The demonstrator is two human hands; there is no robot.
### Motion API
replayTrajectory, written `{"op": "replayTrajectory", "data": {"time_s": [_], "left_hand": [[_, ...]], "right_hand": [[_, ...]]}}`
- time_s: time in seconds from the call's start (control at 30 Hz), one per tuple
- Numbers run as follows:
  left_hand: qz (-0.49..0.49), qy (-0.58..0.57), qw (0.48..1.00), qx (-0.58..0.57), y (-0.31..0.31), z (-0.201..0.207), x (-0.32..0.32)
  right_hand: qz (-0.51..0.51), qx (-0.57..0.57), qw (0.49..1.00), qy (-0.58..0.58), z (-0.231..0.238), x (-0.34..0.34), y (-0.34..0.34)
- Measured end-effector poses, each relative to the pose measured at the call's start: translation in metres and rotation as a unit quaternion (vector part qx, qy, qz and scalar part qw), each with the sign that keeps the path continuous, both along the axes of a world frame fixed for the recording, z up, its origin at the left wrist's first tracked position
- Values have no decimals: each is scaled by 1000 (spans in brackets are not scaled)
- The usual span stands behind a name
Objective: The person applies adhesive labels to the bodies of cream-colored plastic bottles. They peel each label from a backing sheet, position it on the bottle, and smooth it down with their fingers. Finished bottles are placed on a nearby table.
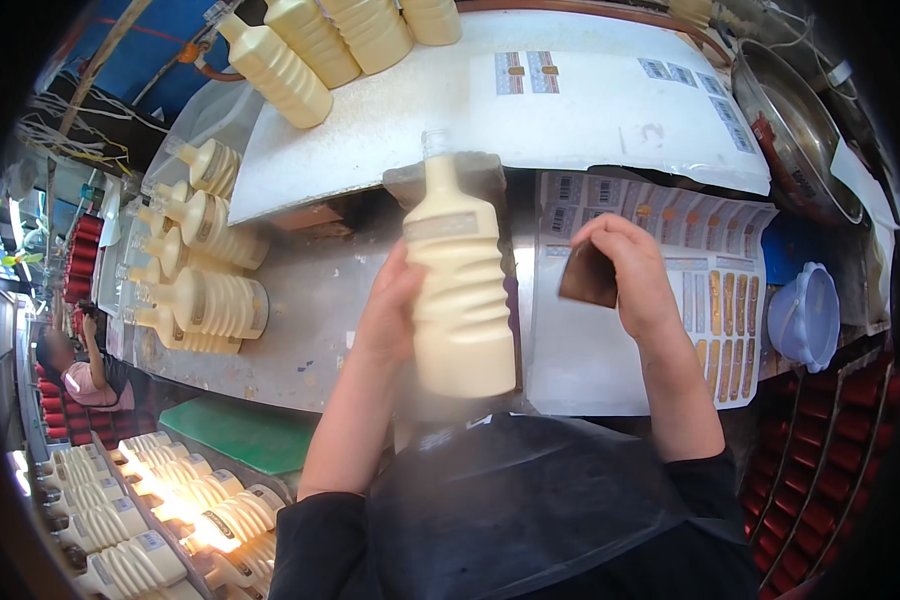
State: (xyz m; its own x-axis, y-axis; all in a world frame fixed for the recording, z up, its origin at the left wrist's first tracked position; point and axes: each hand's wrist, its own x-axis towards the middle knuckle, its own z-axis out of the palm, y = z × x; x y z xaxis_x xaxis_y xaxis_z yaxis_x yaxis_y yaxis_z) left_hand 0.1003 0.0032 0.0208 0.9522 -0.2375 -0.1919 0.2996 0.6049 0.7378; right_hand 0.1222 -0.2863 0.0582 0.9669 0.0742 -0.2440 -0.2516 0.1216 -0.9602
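Observation:
A cream-coloured ribbed bottle (460, 330) with a clear narrow neck stands up in front of me, a grey label strip across its shoulder. My left hand (395, 300) is closed around its left side; some of the fingers are hidden behind it. To the right, my right hand (638, 275) pinches a thin dark brown rectangular piece (590, 276), apart from the bottle. Below that hand lies a sheet of stickers (595, 365), with rows of gold, silver and barcode labels, part of its backing bare.
Cream bottles (215, 305) crowd the table's left side, and more (275, 65) lie on a raised white board (400, 110) bearing some stickers. A lilac bucket (805, 318) and metal basin (800, 120) are at right. Racked bottles (210, 500) fill the lower left; a person (95, 375) works beyond.

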Motion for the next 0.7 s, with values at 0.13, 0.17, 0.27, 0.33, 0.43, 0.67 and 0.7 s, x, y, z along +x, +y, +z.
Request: {"op": "replayTrajectory", "data": {"time_s": [0.13,0.17,0.27,0.33,0.43,0.67,0.7], "left_hand": [[1,1,1000,25,-2,4,-2],[4,2,999,36,-2,5,-2],[17,1,997,70,-5,8,-1],[13,-18,996,90,-6,10,-2],[19,-21,994,108,-8,14,-3],[17,-17,995,93,-10,18,-2],[19,-24,995,99,-11,19,-3]], "right_hand": [[112,-9,994,1,1,7,13],[127,-14,991,-36,0,9,20],[123,-40,988,-90,-3,15,39],[125,-43,988,-83,-4,18,45],[108,-43,988,-98,-5,23,53],[48,-103,983,-147,4,24,62],[40,-133,978,-154,7,23,62]]}}
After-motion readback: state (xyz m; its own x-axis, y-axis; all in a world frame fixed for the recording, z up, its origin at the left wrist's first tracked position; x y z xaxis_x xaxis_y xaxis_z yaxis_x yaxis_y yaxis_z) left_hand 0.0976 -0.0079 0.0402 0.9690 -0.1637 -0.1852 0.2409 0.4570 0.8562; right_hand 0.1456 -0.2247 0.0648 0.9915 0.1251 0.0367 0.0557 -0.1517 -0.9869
